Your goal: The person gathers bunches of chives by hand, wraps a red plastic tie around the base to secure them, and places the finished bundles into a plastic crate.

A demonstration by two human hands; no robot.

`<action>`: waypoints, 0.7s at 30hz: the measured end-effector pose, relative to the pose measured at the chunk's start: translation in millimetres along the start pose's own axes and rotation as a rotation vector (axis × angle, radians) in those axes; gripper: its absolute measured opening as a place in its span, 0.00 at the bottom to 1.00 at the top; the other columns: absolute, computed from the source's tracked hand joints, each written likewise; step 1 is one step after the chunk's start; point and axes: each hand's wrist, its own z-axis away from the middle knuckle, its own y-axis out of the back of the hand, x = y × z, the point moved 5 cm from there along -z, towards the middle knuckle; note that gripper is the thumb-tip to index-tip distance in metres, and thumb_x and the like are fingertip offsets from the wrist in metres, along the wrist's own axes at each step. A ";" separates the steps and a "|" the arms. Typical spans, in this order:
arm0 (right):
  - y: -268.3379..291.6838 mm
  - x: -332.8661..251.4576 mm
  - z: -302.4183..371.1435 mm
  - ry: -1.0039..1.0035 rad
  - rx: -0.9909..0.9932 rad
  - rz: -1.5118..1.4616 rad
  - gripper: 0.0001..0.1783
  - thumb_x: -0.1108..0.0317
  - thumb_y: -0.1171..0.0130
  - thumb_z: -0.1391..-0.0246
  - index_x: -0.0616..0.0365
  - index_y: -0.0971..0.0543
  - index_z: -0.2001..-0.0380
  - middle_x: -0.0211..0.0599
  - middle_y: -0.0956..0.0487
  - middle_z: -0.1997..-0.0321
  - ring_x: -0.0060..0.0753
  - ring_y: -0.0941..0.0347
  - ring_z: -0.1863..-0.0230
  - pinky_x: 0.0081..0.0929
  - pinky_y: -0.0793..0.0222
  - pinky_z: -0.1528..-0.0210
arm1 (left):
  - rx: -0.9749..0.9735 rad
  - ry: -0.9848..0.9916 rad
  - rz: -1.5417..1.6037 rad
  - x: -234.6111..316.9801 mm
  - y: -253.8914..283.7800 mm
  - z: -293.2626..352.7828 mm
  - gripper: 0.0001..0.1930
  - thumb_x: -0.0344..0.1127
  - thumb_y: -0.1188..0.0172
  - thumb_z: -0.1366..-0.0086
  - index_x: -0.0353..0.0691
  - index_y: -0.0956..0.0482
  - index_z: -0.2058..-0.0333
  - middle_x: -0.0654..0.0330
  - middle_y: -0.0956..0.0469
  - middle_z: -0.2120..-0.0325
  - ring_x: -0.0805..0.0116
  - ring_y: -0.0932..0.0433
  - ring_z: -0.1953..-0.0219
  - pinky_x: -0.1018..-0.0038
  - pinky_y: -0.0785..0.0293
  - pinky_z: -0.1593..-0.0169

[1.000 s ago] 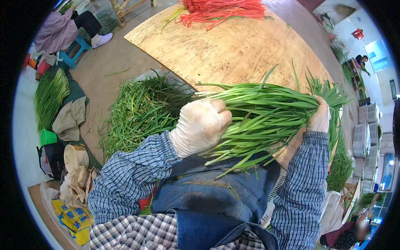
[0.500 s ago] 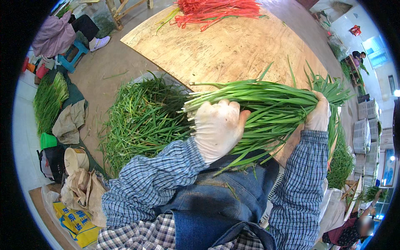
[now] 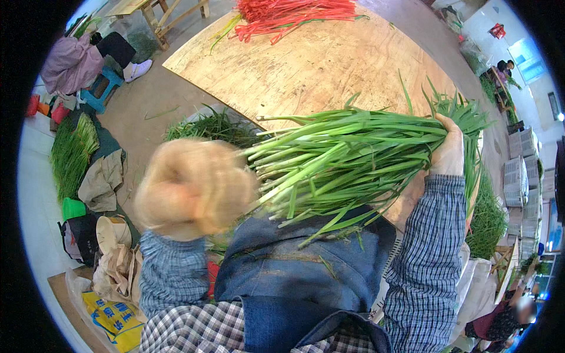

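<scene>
A thick bunch of garlic chives (image 3: 347, 144) lies sideways over my lap and the near edge of the wooden board (image 3: 294, 76), pale stem ends to the left. My right hand (image 3: 449, 147), in a thin pale glove, is closed around its leafy right end. Left of the stem ends is my left hand (image 3: 194, 188), clear of the bunch and smeared by motion; its fingers cannot be made out. Behind that hand, a heap of loose green leaves (image 3: 218, 126) is partly hidden.
Red strips (image 3: 294, 17) lie at the board's far edge. On the left are a seated person (image 3: 73, 62), a blue stool (image 3: 103, 88), more chives (image 3: 73, 150) and a cream bucket (image 3: 113, 233). White crates (image 3: 518, 188) stand at the right. Another person (image 3: 500, 317) is at lower right.
My left hand has left the stems and swung left, over the leaf heap. The stem ends have fanned out and dropped toward my lap. My right hand keeps its hold.
</scene>
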 end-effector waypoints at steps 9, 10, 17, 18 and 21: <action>-6.2 4.4 -2.8 0.046 -0.001 0.126 0.14 0.68 0.45 0.52 0.68 0.23 0.64 0.41 0.23 0.63 0.33 0.25 0.65 0.28 0.28 0.59 | 0.528 0.477 -1.989 27.0 85.5 118.1 0.13 0.28 0.42 0.47 0.35 0.23 0.62 0.51 0.24 0.65 0.57 0.25 0.65 0.71 0.29 0.61; 1.5 0.6 -9.7 0.298 -0.005 0.399 0.14 0.68 0.45 0.53 0.68 0.23 0.65 0.41 0.22 0.64 0.33 0.25 0.66 0.28 0.27 0.60 | 0.511 0.311 -1.717 20.2 59.0 102.4 0.12 0.28 0.41 0.48 0.34 0.23 0.63 0.51 0.24 0.67 0.57 0.24 0.66 0.70 0.28 0.62; 1.3 3.0 -11.5 0.073 0.013 0.107 0.12 0.67 0.45 0.52 0.67 0.22 0.69 0.40 0.22 0.66 0.32 0.25 0.69 0.29 0.26 0.64 | 0.217 -0.066 -1.837 -55.0 -22.7 41.8 0.09 0.27 0.36 0.55 0.39 0.24 0.72 0.60 0.29 0.81 0.62 0.27 0.79 0.70 0.31 0.76; -0.6 0.1 -6.9 0.136 -0.010 0.148 0.12 0.67 0.46 0.52 0.67 0.22 0.69 0.40 0.22 0.67 0.32 0.25 0.69 0.30 0.26 0.65 | 0.275 -0.107 -1.769 -50.7 -20.8 39.8 0.10 0.27 0.36 0.55 0.38 0.24 0.71 0.60 0.29 0.81 0.62 0.27 0.79 0.70 0.31 0.76; 2.7 2.0 -4.6 0.103 -0.015 0.154 0.12 0.67 0.46 0.52 0.68 0.22 0.71 0.40 0.22 0.68 0.32 0.25 0.71 0.30 0.26 0.66 | 0.394 -0.172 -1.634 -38.4 -13.8 24.5 0.10 0.23 0.37 0.55 0.37 0.24 0.71 0.57 0.28 0.79 0.62 0.27 0.78 0.71 0.30 0.76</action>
